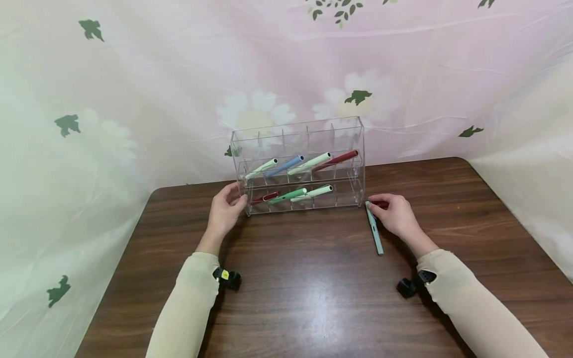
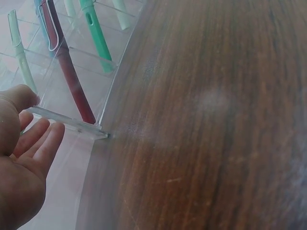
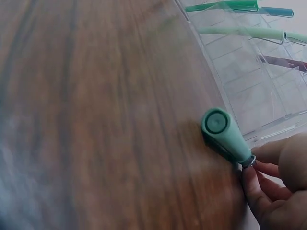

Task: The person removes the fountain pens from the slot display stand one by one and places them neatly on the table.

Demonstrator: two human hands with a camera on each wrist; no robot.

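Note:
My left hand (image 1: 226, 209) grips the left side of a clear acrylic pen rack (image 1: 313, 208), thumb on one face of the side panel and fingers behind it. Beyond the rack's lower right corner, my right hand (image 1: 396, 214) pinches one end of a teal pen (image 1: 375, 231). The pen's other end points towards me, and in the right wrist view that round end (image 3: 217, 122) faces the camera. On the rack's lower tier lie a dark red pen (image 2: 72, 81), a green pen (image 1: 288, 195) and a pale green pen (image 1: 315, 192).
The middle tier holds a pale green pen (image 1: 261, 169), a blue pen (image 1: 285, 166), another pale green pen (image 1: 310, 164) and a dark red pen (image 1: 335, 161). Under everything is a dark wooden table (image 1: 286, 278). A flowered cloth (image 1: 179, 74) hangs right behind the rack.

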